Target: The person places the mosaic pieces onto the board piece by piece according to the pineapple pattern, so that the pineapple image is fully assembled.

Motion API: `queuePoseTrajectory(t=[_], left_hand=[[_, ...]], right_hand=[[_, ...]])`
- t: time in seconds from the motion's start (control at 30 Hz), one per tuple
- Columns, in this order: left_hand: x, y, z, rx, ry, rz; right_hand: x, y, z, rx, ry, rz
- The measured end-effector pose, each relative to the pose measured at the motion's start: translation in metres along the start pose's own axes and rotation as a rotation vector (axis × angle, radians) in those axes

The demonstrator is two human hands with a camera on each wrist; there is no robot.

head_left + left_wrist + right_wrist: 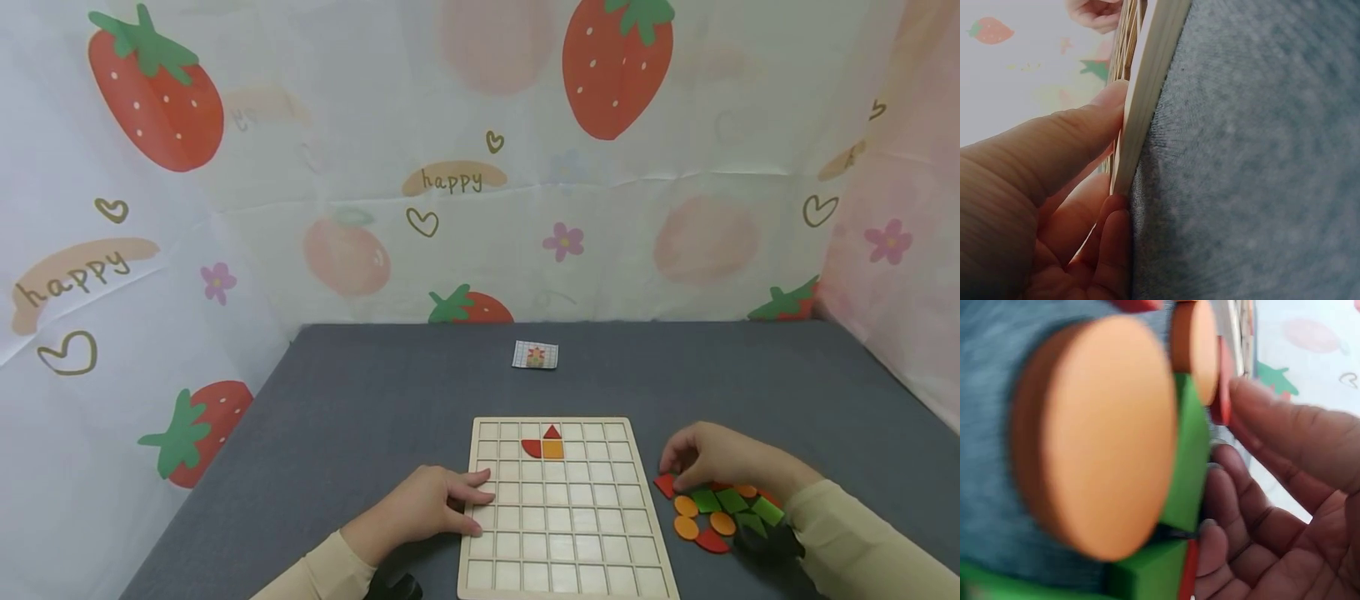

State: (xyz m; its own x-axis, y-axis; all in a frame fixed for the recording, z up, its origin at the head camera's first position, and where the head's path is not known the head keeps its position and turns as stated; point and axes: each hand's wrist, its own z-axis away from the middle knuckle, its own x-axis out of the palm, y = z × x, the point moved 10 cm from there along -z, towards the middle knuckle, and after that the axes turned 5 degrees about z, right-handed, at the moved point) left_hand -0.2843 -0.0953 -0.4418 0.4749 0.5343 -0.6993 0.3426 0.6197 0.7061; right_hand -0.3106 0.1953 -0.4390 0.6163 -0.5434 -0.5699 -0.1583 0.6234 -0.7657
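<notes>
A pale wooden grid board (655,575) lies on the dark tabletop, and my left hand (427,504) rests at its left edge. The fingers reach over the rim; the thumb (1100,109) presses on the board's edge (1147,94). In its grid sit a red triangle (552,432), a red quarter-circle (532,448) and an orange square (552,450). To the right, my right hand (716,454) bends over loose pieces. Its thumb (1266,403) touches a red piece (1224,394) at the pile's left end, fingers apart from the thumb in the head view.
Around the right hand lie several orange discs (686,528), green pieces (731,500) and a red quarter-circle (712,541). A small printed card (536,355) with a picture on a grid lies farther back. A strawberry-patterned curtain (360,108) encloses the table.
</notes>
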Motion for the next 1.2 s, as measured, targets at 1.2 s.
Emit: queuePoseTrajectory(t=[1.2], left_hand=[[0.0,-0.002,0.0,0.006,0.005,0.038]], right_hand=[[-0.011,-0.043,-0.028,-0.059,0.156,0.184]])
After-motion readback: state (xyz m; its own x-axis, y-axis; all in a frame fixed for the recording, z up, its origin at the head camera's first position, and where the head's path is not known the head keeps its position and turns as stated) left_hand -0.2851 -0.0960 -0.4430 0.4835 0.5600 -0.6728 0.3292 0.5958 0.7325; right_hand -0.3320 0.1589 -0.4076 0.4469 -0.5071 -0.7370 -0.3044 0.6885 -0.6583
